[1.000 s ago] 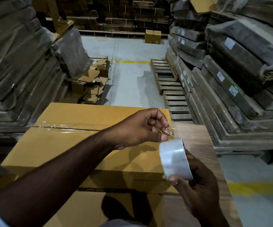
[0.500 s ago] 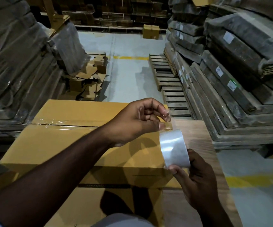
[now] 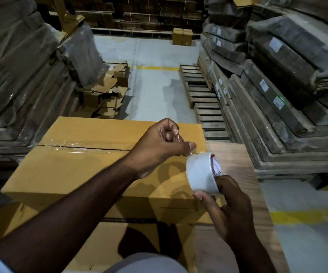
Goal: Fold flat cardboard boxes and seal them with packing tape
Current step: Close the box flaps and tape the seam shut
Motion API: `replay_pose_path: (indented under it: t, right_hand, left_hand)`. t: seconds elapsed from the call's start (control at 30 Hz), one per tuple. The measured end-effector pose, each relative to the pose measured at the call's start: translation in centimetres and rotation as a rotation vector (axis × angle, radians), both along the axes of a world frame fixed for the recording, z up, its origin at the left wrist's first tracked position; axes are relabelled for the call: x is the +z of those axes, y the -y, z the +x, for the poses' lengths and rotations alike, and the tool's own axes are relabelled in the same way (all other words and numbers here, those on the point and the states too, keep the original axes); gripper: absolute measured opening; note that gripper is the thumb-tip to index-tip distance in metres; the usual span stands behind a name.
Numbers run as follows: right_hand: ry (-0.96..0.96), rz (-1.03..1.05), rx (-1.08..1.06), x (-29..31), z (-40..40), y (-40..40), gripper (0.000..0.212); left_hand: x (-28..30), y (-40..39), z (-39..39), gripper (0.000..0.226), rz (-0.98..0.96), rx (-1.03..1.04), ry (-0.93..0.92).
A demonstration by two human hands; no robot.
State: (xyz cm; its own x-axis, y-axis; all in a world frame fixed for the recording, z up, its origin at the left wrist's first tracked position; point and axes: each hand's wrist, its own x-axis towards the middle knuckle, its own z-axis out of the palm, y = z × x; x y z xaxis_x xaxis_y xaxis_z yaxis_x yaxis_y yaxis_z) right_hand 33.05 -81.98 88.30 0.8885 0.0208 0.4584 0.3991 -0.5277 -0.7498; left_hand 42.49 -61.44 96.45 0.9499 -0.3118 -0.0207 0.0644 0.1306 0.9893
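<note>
The right hand [image 3: 232,209] grips a roll of tape [image 3: 202,173]: its thumb presses the near rim, and the other fingers curl round the far side, where a red-printed core shows. The roll is held up in the air, just above the right edge of a cardboard box [image 3: 84,170] and the wooden bench [image 3: 236,160] that carries it.

The left hand [image 3: 159,146] reaches across the box from the left. Its fingers are curled in, and the thumb and forefinger pinch the loose end of the tape [image 3: 190,153] right at the top of the roll, so the two hands sit close together with only a short clear strip between them.

Under the left forearm the box lies closed, its top flaps meeting in a seam [image 3: 92,148] that runs out leftward from the fingers. A shiny strip of clear tape already covers that seam. A second box [image 3: 100,247] stands in front of it, nearer the person.

Beyond the fingertips lies grey floor with a yellow line [image 3: 157,67], some loose cardboard scraps [image 3: 108,91] to the left, wooden pallets [image 3: 204,101] to the right, and wrapped stacks of flat cardboard [image 3: 289,62] on both sides. One small box [image 3: 182,36] sits far back.
</note>
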Motion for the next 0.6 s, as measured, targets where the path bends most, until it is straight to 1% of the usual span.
replay_pose_path:
  t: [0.07, 0.13, 0.23, 0.37, 0.43, 0.53, 0.6]
  right_hand:
    - [0.035, -0.05, 0.03, -0.1, 0.1, 0.1, 0.03]
    - [0.062, -0.079, 0.05, -0.1, 0.3, 0.1, 0.029]
    - [0.068, -0.107, 0.027, -0.5, 0.6, 0.2, 0.035]
    - [0.051, -0.155, 0.062, -1.0, 0.6, 1.1, 0.032]
    - [0.04, -0.17, 0.09, -1.1, 0.6, 1.6, 0.032]
    - [0.056, -0.182, 0.115, -1.1, 0.3, 2.0, 0.031]
    - [0.06, -0.196, 0.128, -1.1, 0.2, 2.1, 0.032]
  left_hand:
    - [-0.1, -0.1, 0.0, 0.024, 0.029, -0.017, -0.024]
    - [-0.5, -0.1, 0.0, 0.023, 0.088, -0.038, -0.016]
    - [-0.7, -0.4, 0.0, 0.03, 0.132, -0.085, 0.01]
    - [-0.3, -1.2, 0.4, 0.042, 0.273, -0.23, 0.022]
    - [-0.1, -1.6, 0.6, 0.04, 0.39, -0.302, 0.097]
    - [0.1, -1.8, 1.0, 0.027, 0.635, -0.356, 0.308]
    - [0.2, -1.7, 1.2, 0.021, 0.718, -0.374, 0.383]
